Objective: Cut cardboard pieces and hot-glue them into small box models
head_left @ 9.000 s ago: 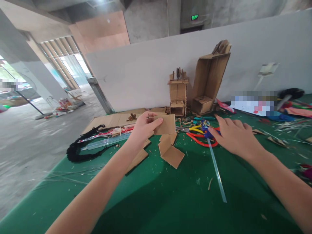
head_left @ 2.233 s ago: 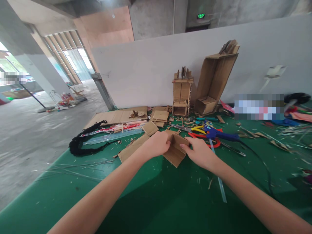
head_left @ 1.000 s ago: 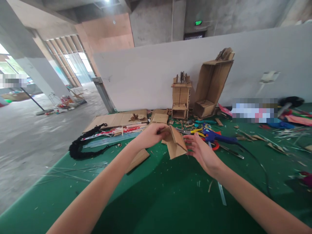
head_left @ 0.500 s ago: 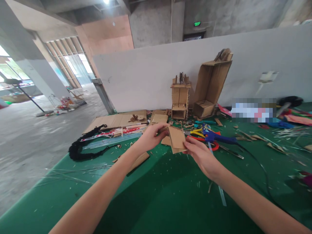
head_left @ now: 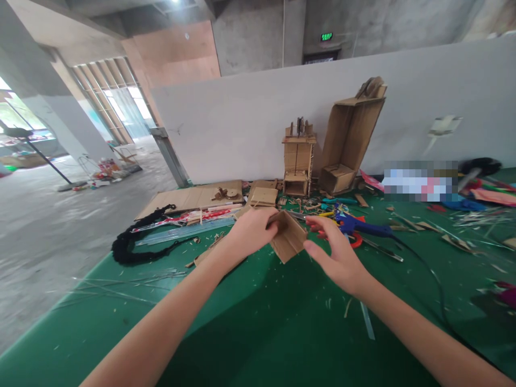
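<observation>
Cardboard piece (head_left: 288, 242) | in left hand (head_left: 252, 231) grip | right hand (head_left: 336, 252) beside, apart

Craft workshop: cardboard models (head_left: 297, 157), glue gun (head_left: 363, 227), bare concrete.

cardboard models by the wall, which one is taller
The open cardboard box frame on the right, leaning against the grey wall. The small tower model left of it stands upright and ends well below its top.
</observation>
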Motion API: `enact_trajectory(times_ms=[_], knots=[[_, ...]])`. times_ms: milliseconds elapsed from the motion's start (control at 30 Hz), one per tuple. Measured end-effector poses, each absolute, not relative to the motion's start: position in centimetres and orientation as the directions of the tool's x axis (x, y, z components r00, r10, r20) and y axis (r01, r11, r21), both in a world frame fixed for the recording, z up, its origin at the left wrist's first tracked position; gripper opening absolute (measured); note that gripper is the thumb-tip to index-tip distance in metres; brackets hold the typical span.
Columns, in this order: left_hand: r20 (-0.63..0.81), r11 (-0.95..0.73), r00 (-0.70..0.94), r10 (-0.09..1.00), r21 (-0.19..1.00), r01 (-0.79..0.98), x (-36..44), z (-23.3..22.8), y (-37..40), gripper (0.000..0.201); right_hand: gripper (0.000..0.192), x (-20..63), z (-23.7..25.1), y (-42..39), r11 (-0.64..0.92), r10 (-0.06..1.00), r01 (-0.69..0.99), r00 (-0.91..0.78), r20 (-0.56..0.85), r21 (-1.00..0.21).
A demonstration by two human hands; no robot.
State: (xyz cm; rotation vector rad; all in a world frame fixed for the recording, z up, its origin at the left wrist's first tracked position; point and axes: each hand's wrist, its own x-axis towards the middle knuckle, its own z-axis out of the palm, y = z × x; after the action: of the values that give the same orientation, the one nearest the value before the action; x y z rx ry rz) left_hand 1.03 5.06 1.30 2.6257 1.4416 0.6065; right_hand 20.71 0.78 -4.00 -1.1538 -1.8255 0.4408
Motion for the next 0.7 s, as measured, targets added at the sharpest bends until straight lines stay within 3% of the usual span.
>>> enact_trajectory(times_ms=[100,200,400,700], knots=[[0.188,-0.517,0.488,0.852,0.158,0.841,1.6,1.5,4.0,0.021,0.037,20.6,-3.4,0.1,0.567,0.763,0.780,-0.377,0.525,-0.263],[0.115,-0.494,0.482,0.869,0.138,0.858,2.2,1.4,3.0,0.026,0.028,20.2,-3.3,0.0,0.470,0.810,0.881,-0.402,0.427,-0.062],[0.106,-0.494,0.483,0.869,0.127,0.860,3.1,-0.4,3.2,0.029,0.034,20.2,-3.7,0.6,0.305,0.908,0.950,-0.272,0.318,-0.058],[0.103,-0.513,0.503,0.858,0.159,0.843,3.0,-0.8,3.6,0.027,0.033,20.0,-3.8,0.5,0.307,0.910,0.950,-0.273,0.312,-0.064]])
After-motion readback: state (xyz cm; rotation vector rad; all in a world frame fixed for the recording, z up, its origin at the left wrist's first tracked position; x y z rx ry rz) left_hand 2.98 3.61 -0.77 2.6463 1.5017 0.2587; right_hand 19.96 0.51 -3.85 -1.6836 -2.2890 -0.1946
